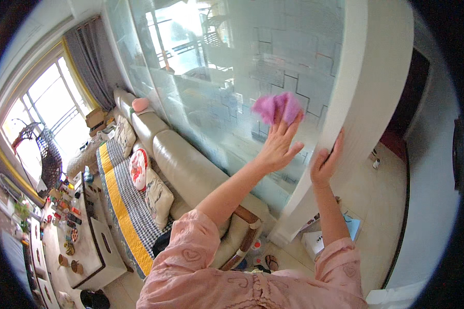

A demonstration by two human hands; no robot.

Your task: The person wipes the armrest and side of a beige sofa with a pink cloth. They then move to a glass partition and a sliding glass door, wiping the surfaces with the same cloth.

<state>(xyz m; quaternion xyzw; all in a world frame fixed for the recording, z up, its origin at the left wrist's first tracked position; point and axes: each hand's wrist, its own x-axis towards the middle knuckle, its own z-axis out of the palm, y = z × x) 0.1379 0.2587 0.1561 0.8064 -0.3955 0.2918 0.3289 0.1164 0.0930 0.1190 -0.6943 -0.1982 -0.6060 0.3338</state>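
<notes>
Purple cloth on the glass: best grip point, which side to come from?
Likely the bunched left part of the purple cloth, pinched from the upper left. It sticks out in loose folds there, while the left hand's fingers cover its lower right. Coming from the right looks tighter, with the right hand at the white post.
</notes>
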